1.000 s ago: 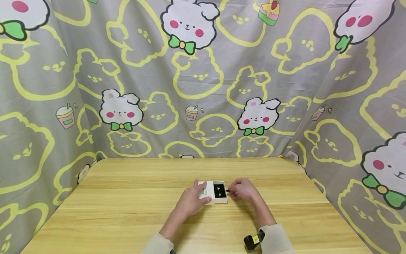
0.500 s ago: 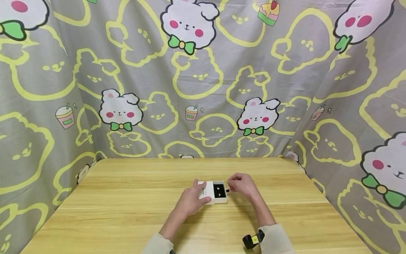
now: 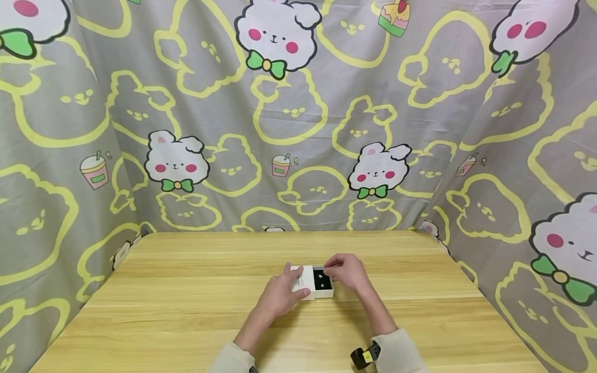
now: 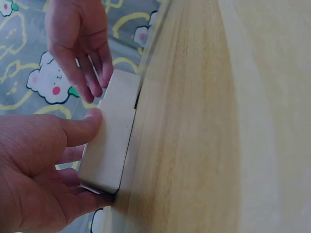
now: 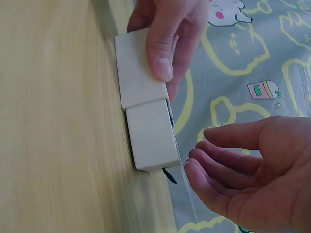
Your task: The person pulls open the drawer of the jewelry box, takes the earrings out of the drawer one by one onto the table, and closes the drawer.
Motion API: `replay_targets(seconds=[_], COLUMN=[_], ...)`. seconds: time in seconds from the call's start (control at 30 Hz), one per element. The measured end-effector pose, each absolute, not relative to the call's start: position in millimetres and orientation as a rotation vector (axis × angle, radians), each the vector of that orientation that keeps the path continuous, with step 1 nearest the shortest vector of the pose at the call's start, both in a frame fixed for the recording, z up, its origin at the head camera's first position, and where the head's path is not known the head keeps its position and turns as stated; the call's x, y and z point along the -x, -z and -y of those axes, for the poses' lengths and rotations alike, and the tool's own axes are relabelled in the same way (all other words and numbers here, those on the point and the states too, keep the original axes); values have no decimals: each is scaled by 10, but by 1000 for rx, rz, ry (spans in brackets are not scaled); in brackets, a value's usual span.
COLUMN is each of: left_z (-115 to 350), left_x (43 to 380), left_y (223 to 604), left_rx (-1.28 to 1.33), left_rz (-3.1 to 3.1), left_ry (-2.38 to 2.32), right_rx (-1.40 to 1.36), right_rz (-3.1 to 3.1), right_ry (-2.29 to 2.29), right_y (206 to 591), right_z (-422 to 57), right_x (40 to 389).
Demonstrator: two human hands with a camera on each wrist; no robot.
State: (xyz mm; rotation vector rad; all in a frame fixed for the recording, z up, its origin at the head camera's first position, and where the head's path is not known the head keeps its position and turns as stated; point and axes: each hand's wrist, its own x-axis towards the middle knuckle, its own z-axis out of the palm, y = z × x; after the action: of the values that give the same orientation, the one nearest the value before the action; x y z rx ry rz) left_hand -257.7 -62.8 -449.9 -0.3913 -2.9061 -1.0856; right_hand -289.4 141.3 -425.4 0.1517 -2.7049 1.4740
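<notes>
Leftward comes the right hand [image 3: 346, 270], and we find it over the far right corner of the white rectangular drawer [image 3: 325, 293], where half a second ago it is just beyond that drawer's end. Its fingers bend loosely, thumb and fingertips apart with nothing between them; whether one touches the rim, we cannot tell. Meanwhile the left hand [image 3: 280, 295] stays clamped on the white rectangular box sleeve [image 3: 305, 280], thumb along the near side.

We have the box lying flat on the pale yellow wooden table [image 3: 186, 295], drawer partly out to the right, showing a black insert [image 3: 327, 283] with two small, pale star-shaped pieces [image 3: 321, 276]. A thin dark tab [image 5: 170, 175] pokes from the drawer's end.

On to the print: dark lettering on the sleeve's top, too small for us to read, and the yellow label [image 3: 367, 356] on the black wrist device [image 3: 359, 358] is equally unreadable.

Edges now: the sleeve's lip steps slightly over the drawer, the table's far edge runs well beyond, a grey rabbit-patterned curtain [image 3: 298, 140] hangs behind, and wood spreads wide on both sides of us.
</notes>
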Motion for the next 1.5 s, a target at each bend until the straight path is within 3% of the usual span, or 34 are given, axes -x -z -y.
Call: replay_targets(seconds=[1.5], left_z=[626], left_x=[2593], left_y=[4517], left_rx=[396], left_rz=[2893], left_ry=[1079], right_rx=[-343], right_rz=[2780], right_ry=[-970], right_y=[4350], right_z=[-1194], right_x=[2811])
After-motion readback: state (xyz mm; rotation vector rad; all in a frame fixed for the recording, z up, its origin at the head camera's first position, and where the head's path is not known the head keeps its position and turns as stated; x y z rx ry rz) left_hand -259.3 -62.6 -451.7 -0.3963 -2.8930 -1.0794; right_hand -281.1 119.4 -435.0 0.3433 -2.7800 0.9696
